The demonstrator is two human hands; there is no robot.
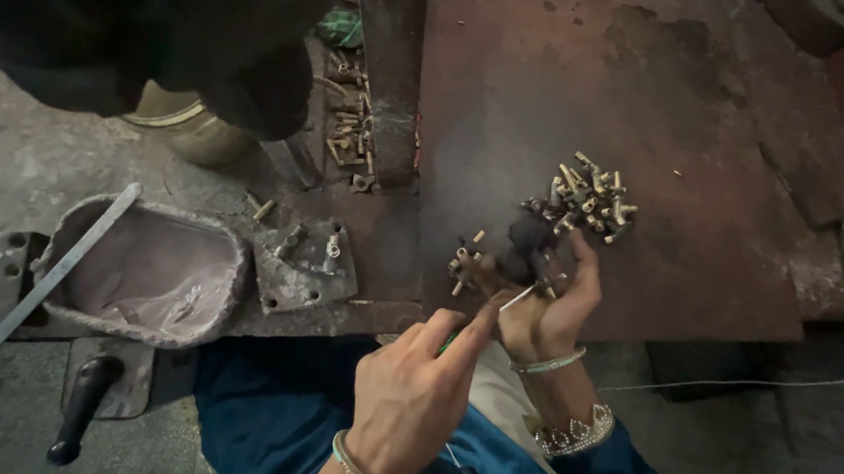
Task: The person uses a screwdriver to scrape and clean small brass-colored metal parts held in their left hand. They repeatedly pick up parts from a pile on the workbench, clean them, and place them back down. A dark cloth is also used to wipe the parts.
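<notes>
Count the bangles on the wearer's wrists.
3 show: one pale green bangle on the left hand's wrist, one pale green and one beaded silver below the right hand. Sleeves may hide more.

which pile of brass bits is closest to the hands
The small cluster by the right hand, almost touching it. The bigger heap lies further up the plate, and a third lot sits far off in the gap.
</notes>
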